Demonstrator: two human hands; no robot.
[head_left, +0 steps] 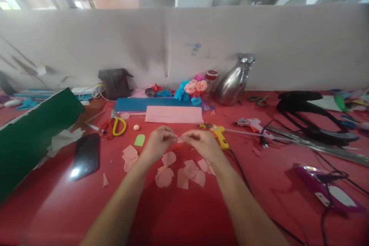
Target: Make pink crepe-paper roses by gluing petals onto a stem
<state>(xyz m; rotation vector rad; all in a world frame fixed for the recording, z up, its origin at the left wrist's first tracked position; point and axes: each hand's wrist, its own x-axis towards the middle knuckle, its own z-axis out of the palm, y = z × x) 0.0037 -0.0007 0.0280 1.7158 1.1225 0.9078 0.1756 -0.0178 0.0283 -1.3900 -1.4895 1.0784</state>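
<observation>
Left hand point(159, 141) and right hand point(199, 141) raised close together just over the red surface point(184, 215). Fingertips of both pinched on one small pink paper scrap point(180, 138) held between them, other fingers curled in. Directly beneath, lying flat: loose pink petals point(184, 173), some overlapping. Just left of the left hand, a green cutout point(140, 140); further left, more pink pieces, then a dark phone point(85, 155) lying flat. Just right of the right hand, a yellow glue gun point(219, 135), black cord trailing toward the near edge. Behind the hands, a pink paper sheet point(173, 114), with a blue sheet point(135, 104) behind that and scissors point(113, 127) with red and yellow handles to the left. Against the back wall, paper flowers point(191, 88) and a silver jug point(234, 82). Far left, a big green sheet point(31, 130), tilted.
</observation>
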